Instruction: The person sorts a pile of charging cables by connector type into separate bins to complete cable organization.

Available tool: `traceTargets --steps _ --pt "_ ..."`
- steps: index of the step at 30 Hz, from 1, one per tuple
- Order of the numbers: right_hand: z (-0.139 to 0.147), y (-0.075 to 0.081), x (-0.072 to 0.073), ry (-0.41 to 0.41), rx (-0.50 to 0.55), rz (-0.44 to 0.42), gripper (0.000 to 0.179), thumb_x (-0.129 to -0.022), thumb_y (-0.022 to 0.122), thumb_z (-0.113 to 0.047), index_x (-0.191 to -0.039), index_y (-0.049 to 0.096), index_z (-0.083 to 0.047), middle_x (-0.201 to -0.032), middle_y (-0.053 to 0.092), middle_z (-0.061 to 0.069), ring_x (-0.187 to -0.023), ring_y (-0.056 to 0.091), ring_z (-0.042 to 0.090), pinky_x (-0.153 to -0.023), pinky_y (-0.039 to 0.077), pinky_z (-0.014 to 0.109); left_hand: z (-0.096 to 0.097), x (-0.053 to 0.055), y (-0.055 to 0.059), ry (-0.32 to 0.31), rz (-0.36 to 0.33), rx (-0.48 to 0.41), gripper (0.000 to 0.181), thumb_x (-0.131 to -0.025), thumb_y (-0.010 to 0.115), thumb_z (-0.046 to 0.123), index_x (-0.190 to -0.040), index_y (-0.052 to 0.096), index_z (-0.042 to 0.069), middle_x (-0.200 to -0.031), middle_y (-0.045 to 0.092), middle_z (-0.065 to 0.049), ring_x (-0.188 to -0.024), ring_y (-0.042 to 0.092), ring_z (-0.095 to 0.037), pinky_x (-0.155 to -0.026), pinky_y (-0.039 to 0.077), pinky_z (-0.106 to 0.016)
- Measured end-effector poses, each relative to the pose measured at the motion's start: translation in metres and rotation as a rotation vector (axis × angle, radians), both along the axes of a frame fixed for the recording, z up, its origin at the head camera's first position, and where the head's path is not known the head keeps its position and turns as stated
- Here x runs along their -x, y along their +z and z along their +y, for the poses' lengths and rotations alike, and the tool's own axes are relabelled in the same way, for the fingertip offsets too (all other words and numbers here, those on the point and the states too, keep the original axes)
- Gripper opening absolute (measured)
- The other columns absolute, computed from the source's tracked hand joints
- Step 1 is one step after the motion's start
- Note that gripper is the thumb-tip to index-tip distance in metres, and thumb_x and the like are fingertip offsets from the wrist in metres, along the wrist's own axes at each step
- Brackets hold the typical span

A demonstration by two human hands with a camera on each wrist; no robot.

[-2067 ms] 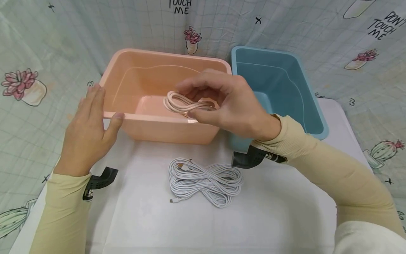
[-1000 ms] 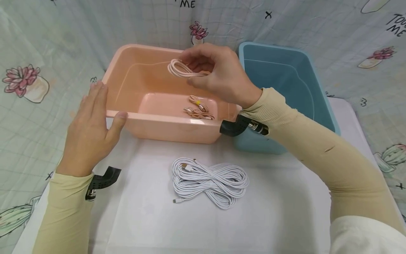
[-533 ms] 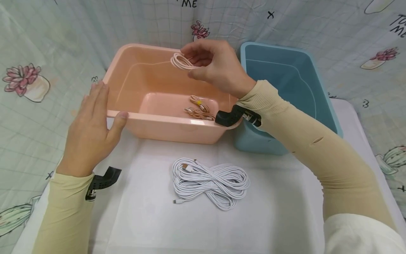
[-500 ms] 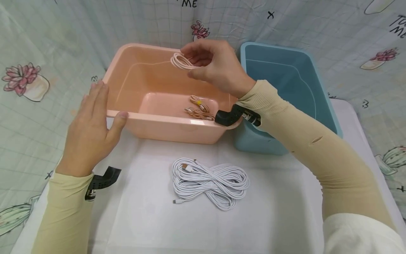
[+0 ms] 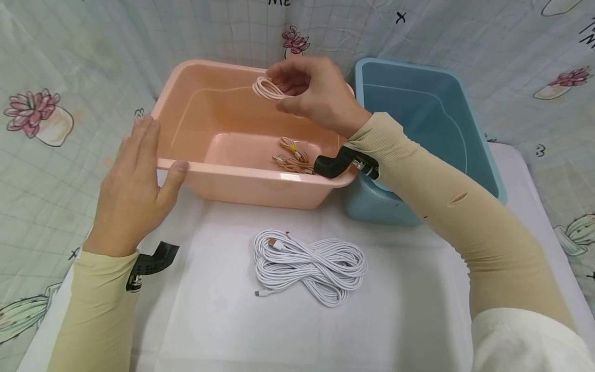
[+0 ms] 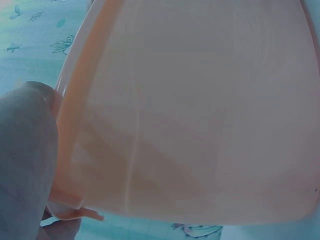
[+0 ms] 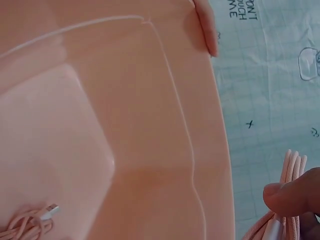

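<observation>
My right hand (image 5: 316, 93) pinches a coiled pale pink cable (image 5: 267, 89) above the far part of the pink bin (image 5: 246, 187). In the right wrist view the thumb presses on the looped strands of that pink cable (image 7: 290, 172). My left hand (image 5: 135, 186) lies with straight fingers along the bin's near left corner, the thumb over the rim. Inside the bin, on its floor, lie bundled pink cables (image 5: 294, 155), one with a yellow tie. A long white cable (image 5: 309, 266), wound in a figure eight, rests on the table in front of the bin.
A blue bin (image 5: 413, 82) stands right beside the pink one, partly behind my right forearm. Both are on a white-covered table (image 5: 241, 330). A patterned cloth (image 5: 223, 31) hangs behind and at the sides. Each wrist carries a black camera mount (image 5: 155, 258).
My right hand has lifted the coiled pink cable up out of the bin toward its far rim, uncovering the bundles on the floor. The left hand stays at the corner.
</observation>
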State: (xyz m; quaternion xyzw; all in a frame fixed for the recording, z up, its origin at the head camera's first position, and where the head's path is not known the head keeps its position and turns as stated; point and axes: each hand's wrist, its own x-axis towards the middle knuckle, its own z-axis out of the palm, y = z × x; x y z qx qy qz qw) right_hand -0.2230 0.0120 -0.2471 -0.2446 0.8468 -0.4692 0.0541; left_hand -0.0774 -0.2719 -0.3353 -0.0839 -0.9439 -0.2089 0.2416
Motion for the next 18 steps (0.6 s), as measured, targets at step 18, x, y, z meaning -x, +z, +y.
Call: traceTargets --steps 18 --pt "0.005 -0.012 0.009 0.056 -0.057 -0.051 0.040 -0.077 0.077 0.000 -0.115 0.069 -0.008 -0.110 0.069 0.009 -0.093 0.064 0.009 -0.088 0.053 0.019 0.001 -0.001 0.001 -0.003 0.000 -0.004 0.074 -0.098 0.048 0.049 -0.155 0.025 0.009 -0.160 0.029 -0.016 -0.152 0.025 -0.031 -0.125 0.020 -0.049"
